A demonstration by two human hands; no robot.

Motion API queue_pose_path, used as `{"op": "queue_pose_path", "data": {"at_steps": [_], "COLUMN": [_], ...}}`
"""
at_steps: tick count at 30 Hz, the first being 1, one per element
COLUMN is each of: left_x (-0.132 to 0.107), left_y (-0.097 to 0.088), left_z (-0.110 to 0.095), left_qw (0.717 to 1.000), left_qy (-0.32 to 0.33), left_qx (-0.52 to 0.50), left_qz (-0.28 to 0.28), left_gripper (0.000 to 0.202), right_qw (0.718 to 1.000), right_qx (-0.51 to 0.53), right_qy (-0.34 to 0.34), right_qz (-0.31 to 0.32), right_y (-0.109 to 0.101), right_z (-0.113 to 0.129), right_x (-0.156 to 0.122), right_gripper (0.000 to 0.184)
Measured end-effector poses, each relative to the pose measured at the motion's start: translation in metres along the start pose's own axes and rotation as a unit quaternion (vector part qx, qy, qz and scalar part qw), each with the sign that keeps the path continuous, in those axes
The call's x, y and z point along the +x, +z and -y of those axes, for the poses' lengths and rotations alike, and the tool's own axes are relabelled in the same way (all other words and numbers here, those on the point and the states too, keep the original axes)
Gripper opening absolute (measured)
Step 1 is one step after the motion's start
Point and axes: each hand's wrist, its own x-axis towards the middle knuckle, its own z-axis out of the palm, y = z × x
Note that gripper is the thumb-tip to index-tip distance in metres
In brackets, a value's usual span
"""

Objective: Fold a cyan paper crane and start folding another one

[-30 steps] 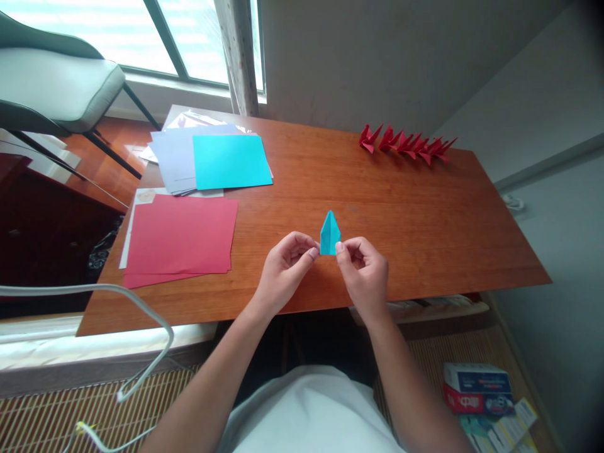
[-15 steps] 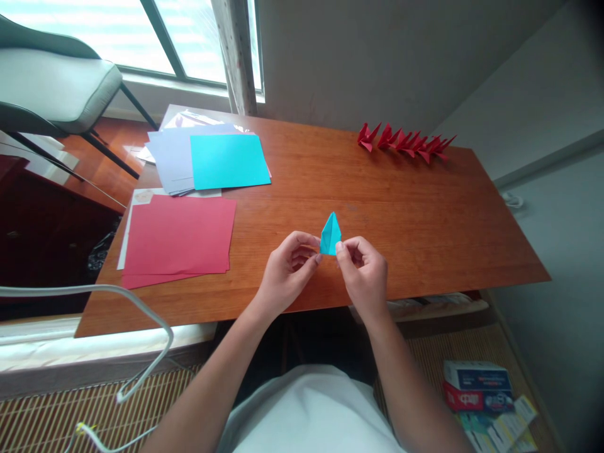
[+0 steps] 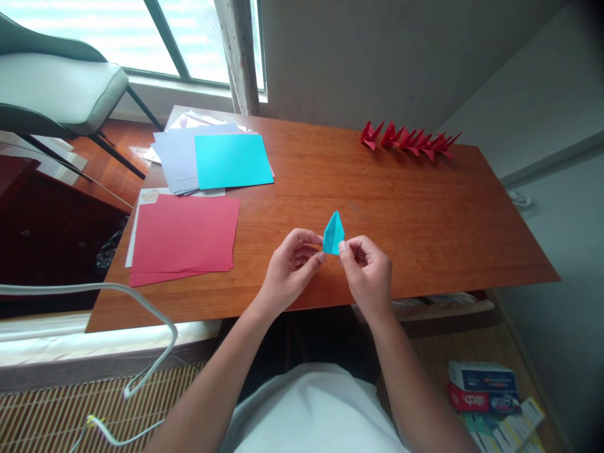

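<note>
A small piece of folded turquoise paper [image 3: 333,234], pointed at the top, is held upright above the near part of the wooden table. My right hand [image 3: 369,269] pinches its lower right corner between thumb and forefinger. At the paper's left edge is my left hand [image 3: 293,267], its curled forefinger and thumb gripping lightly there; the paper hides part of the fingertips. Toward the back right of the table stands a row of several red origami cranes [image 3: 409,141].
Red paper sheets [image 3: 186,234] lie on the table's left side. Behind them are a turquoise sheet [image 3: 234,162] and pale sheets [image 3: 175,157]. A white bent tube [image 3: 141,304] rises at the lower left. Boxes [image 3: 486,380] sit at lower right; a chair [image 3: 61,88] stands by the window.
The whole view has shifted slightly, so things appear a little farther right. Both hands keep nearly the same hold on the folded paper.
</note>
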Motion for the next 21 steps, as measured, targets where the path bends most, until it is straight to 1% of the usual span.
{"op": "queue_pose_path", "data": {"at_steps": [5,16,21], "left_x": [-0.0002,-0.0008,-0.0007], "left_y": [-0.0006,0.0012,0.0010], "left_z": [-0.0005,-0.0019,-0.0003], "left_qw": [1.000,1.000,1.000], "left_qy": [0.005,0.003,0.009], "left_qx": [0.002,0.009,0.016], "left_qz": [-0.001,-0.003,-0.013], "left_gripper": [0.025,0.013,0.016], "right_qw": [1.000,1.000,1.000], "right_qx": [0.000,0.008,0.019], "right_qy": [-0.001,-0.002,0.003], "right_qz": [0.002,0.006,0.009], "right_y": [0.0004,-0.0005,-0.0003], "right_z": [0.0004,0.0019,0.0015], "right_x": [-0.0003,-0.0005,-0.0005], "right_gripper": [0.026,0.026,0.026]}}
